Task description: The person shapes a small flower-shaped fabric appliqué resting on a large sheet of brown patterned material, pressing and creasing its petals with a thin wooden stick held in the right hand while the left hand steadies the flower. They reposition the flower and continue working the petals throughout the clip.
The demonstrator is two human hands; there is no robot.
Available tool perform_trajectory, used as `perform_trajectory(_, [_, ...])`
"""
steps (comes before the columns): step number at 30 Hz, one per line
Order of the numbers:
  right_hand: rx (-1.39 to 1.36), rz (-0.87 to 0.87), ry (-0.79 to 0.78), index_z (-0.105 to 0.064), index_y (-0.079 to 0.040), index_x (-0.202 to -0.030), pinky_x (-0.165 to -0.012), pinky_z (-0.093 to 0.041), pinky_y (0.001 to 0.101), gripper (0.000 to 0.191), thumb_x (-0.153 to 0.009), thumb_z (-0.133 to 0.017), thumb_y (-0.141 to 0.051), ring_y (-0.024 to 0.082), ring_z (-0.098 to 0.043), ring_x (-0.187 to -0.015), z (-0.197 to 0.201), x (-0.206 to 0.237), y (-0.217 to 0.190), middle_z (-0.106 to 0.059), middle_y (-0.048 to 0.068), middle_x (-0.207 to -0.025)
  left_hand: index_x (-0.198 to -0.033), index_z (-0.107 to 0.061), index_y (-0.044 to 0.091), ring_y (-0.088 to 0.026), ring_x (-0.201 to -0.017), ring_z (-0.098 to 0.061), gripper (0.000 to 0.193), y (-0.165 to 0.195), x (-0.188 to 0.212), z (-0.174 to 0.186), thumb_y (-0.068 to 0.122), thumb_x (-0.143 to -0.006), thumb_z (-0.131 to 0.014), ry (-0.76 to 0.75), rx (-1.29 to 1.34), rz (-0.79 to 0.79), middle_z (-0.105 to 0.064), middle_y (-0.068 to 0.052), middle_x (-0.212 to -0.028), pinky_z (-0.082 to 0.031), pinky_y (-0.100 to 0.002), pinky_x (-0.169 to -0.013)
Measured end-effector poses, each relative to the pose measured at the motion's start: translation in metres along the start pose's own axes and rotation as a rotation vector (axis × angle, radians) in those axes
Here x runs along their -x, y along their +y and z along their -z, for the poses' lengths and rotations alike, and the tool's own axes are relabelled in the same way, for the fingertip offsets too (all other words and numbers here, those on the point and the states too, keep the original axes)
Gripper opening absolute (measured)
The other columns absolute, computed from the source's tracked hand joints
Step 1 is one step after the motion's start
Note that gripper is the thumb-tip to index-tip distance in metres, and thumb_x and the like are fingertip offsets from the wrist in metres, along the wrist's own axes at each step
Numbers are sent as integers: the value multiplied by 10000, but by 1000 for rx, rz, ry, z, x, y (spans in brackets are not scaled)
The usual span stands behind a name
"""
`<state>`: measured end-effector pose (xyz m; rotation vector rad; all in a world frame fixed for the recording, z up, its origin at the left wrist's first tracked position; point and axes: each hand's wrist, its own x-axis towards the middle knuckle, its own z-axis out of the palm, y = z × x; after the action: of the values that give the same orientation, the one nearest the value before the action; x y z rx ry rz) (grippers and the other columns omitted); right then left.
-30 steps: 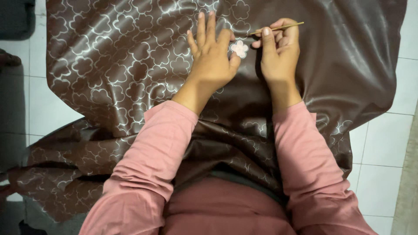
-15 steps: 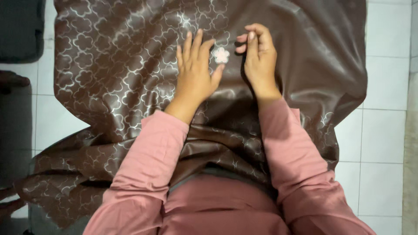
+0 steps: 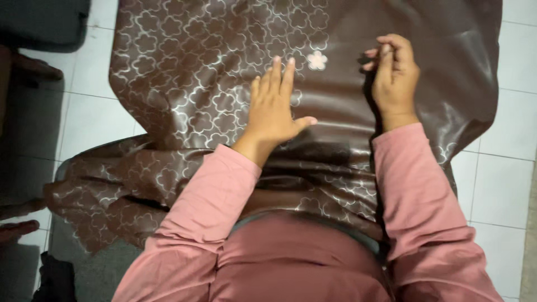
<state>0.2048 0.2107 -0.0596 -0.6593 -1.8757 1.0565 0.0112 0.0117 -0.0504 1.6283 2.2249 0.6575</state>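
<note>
The pale flower patch point(image 3: 317, 60) lay on the brown patterned cloth point(image 3: 184, 84) near its far edge, between my 2 hands. My left hand point(image 3: 274, 109) pressed flat, fingers spread; my right hand point(image 3: 394, 72) curled, fingers pinched together, with bare cloth around.

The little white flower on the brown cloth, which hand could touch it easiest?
Probably the left. The left hand lies flat on the brown cloth, fingertips just below the white flower. The right hand is curled closed, off to the flower's right.

Left hand point(image 3: 274, 109) lies flat, fingers spread; right hand point(image 3: 394, 72) curls, fingertips pinched.
</note>
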Motion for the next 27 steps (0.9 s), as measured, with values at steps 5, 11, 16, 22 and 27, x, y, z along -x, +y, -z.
perform_trajectory(5, [61,43,56,-582,-32,-1316,-800,-588,246,146,-1226,-476,-74,111,-694,-909,-2,12,-10,-696,63,-1090,-1590,-223,39,-457,-1526,-198,1141,-2,4,-5,599,-786,-808,3,-28,-31,-136,-297,-1653,-109,-589,-1244])
perform_trajectory(11, [18,91,-11,-579,-22,-1297,-856,-583,269,131,-1210,-485,-54,129,-695,-1008,-21,20,-15,-654,67,-1132,-1503,-435,84,-420,-1493,-263,918,29,-23,-17,608,-817,-746,53,-53,-86,-274,-245,-1612,-141,-635,-1198])
perform_trajectory(16, [82,82,-14,-583,-17,-1255,-834,-599,263,122,-1190,-489,-60,137,-719,-1002,-21,15,-27,-660,71,-1116,-1446,-480,17,-434,-1445,-320,895,44,-34,-18,612,-829,-739,85,-5,-104,-381,-260,-1542,-202,-641,-1147])
perform_trajectory(22, [37,19,-16,-573,-16,-1278,-857,-595,271,143,-1199,-488,-99,119,-706,-979,-21,13,-32,-700,72,-1108,-1402,-514,-64,-425,-1381,-439,949,45,-2,-20,632,-809,-769,215,27,-225,-489,-276,-1441,-272,-629,-1179])
perform_trajectory(27, [-47,8,-45,-569,-19,-1304,-881,-586,273,166,-1201,-479,-114,108,-687,-984,-25,9,-32,-690,75,-1132,-1366,-542,-61,-477,-1336,-459,889,49,0,-14,593,-820,-796,303,49,-248,-479,-307,-1415,-318,-597,-1185])
